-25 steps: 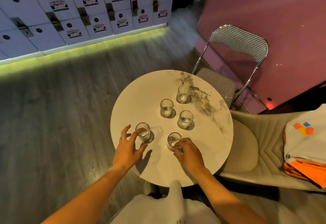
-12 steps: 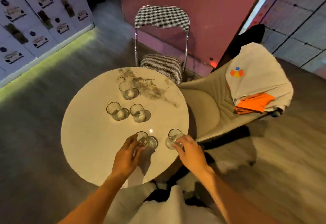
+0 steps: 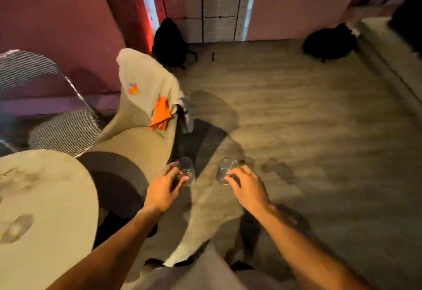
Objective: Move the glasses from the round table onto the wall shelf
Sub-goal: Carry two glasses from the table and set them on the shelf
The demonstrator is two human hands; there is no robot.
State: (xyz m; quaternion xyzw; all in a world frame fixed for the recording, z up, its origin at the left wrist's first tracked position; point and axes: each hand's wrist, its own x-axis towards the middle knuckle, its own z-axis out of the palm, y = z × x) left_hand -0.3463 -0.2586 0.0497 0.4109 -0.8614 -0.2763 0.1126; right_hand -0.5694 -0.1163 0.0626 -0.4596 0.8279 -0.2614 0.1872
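My left hand (image 3: 163, 190) grips a small clear glass (image 3: 187, 171) by its side, held in the air over the floor. My right hand (image 3: 247, 189) grips a second clear glass (image 3: 225, 171) the same way, a little to the right. Both glasses are upright and off the round marble table (image 3: 45, 200), which now lies at the lower left. One blurred glass (image 3: 16, 229) stands on the table near its left edge; the others are out of frame. No wall shelf is visible.
A beige padded chair (image 3: 127, 139) with a white shirt and orange cloth draped over it stands left of my hands. A houndstooth folding chair (image 3: 61, 130) is behind the table. Two black bags (image 3: 169, 43) (image 3: 328, 43) sit on the wooden floor by the far wall.
Both hands lifted their glasses off the table. The view swung right, so the table slid to the lower left and open floor now fills the frame.
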